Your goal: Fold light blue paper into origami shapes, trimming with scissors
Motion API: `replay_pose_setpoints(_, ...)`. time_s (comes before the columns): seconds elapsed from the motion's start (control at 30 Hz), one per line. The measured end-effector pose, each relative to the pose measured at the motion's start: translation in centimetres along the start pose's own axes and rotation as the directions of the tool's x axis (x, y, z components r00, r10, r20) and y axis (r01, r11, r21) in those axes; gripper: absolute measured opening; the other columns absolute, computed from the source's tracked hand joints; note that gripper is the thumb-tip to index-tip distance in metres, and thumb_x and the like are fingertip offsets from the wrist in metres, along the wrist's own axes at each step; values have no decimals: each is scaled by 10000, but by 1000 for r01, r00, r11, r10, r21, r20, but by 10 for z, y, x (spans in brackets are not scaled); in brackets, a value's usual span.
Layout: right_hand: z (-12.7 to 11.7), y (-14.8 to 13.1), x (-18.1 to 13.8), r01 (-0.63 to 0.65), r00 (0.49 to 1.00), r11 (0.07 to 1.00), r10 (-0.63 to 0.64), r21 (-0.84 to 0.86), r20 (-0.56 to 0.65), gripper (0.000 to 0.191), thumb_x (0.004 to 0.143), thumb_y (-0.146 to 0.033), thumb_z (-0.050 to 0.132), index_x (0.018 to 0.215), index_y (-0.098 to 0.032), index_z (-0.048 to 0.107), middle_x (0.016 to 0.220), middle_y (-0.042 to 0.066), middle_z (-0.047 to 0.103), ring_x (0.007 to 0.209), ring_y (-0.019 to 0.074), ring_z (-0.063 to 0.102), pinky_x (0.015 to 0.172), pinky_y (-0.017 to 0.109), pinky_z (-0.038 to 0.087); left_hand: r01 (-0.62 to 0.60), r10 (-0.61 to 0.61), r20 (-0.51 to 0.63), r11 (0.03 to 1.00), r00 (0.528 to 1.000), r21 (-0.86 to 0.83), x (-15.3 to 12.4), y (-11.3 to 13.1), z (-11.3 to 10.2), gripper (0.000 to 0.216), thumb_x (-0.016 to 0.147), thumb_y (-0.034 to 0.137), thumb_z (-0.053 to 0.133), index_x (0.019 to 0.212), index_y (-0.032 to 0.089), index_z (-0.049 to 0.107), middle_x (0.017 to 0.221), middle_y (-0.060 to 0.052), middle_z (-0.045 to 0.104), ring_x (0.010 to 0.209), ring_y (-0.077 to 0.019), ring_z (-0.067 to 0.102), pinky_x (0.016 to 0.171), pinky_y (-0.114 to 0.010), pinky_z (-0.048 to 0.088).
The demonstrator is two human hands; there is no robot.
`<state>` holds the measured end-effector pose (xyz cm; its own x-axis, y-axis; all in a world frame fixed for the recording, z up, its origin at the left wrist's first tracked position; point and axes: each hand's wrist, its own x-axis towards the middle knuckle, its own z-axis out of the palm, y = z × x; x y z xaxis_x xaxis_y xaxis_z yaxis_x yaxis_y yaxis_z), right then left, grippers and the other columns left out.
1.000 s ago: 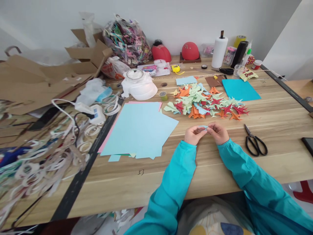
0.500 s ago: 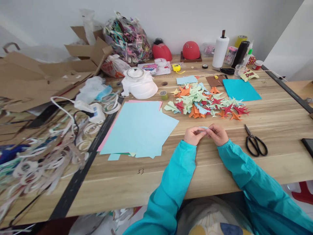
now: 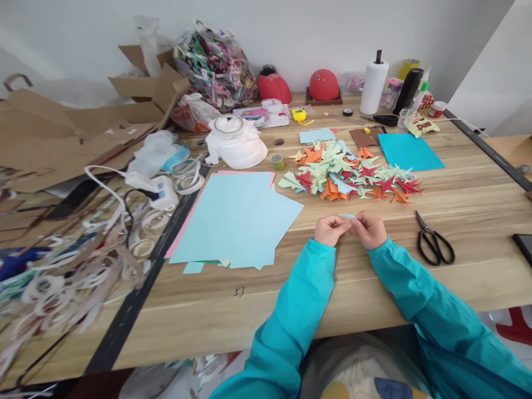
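Fingers of left hand (image 3: 330,231) and right hand (image 3: 373,230) pinch blue paper (image 3: 347,216) — mostly hidden.

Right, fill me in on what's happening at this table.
A person in teal sleeves pinches a small light-blue paper piece between the left hand and right hand, just above the wooden table. Beyond it lies a pile of folded paper shapes; a stack of light-blue sheets sits to the left, black scissors to the right.

A pale wooden plank worktop (image 3: 477,210) fills the view, crossed at the left by a black strip (image 3: 137,299); a plain white wall (image 3: 311,33) rises behind it; the light is soft and even.
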<state>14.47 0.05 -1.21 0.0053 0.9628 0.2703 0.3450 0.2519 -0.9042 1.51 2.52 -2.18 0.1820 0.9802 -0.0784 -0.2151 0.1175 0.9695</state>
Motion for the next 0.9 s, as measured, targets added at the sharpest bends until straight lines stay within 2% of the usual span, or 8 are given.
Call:
replay_pose_setpoints(0.07, 0, 1, 0, 14, 1000, 1000, -14, -23, -21, 288, 789, -437, 495, 639, -194, 468, 463, -31, 483, 408, 86, 415, 406, 227, 325, -4, 5, -36, 1000, 999, 19, 0, 0, 0, 320, 449, 356, 769, 457, 129, 543, 433, 10, 571, 424, -91, 511, 463, -235, 413)
replay_pose_setpoints(0.17, 2, 1, 0, 19, 999, 1000, -20, -4, -35, 274, 787, -421, 506, 640, -192, 471, 476, -27, 493, 421, 92, 434, 421, 231, 340, 54, -57, -75, 998, 996, -43, -1, 2, 2, 322, 416, 323, 785, 451, 132, 529, 416, 31, 550, 405, -85, 499, 462, -240, 416)
replay_pose_setpoints(0.37, 0, -3, 5, -83, 996, 973, 91, 217, -23, 317, 750, -480, 536, 639, -192, 465, 463, -31, 524, 415, 93, 473, 437, 232, 391, 201, -201, 36, 921, 979, -334, 0, 11, 0, 317, 417, 305, 792, 552, 124, 570, 513, 9, 596, 464, -96, 547, 511, -254, 458)
replay_pose_setpoints(0.47, -3, -7, 8, -127, 988, 945, 147, 300, -47, 357, 721, -517, 551, 610, -192, 454, 463, -28, 537, 414, 91, 479, 447, 235, 407, 210, -222, 16, 894, 975, -397, 1, 13, -1, 347, 424, 347, 787, 599, 124, 587, 535, 5, 599, 486, -92, 554, 508, -247, 473)
replay_pose_setpoints(0.6, 0, -8, 9, -145, 988, 919, 155, 366, 2, 363, 706, -529, 561, 614, -193, 459, 479, -26, 551, 428, 92, 489, 454, 238, 412, 113, -118, 2, 949, 993, -294, -2, 13, 6, 370, 414, 326, 796, 654, 131, 592, 558, 4, 627, 521, -116, 586, 551, -278, 504)
replay_pose_setpoints(0.77, 2, -10, 7, -159, 987, 895, 133, 417, 90, 350, 706, -530, 560, 630, -196, 488, 516, -21, 565, 481, 105, 513, 498, 252, 435, 4, -5, -9, 991, 1000, -135, -6, 14, 9, 302, 480, 353, 763, 585, 135, 581, 508, 7, 616, 489, -122, 582, 554, -281, 500)
replay_pose_setpoints(0.9, -4, -12, 8, -108, 992, 936, 81, 336, 94, 339, 738, -510, 532, 631, -189, 556, 611, 7, 588, 572, 121, 533, 573, 268, 447, -44, 38, -72, 995, 997, -85, -3, 14, 3, 282, 480, 347, 762, 567, 141, 590, 502, 18, 603, 484, -99, 558, 545, -244, 471)
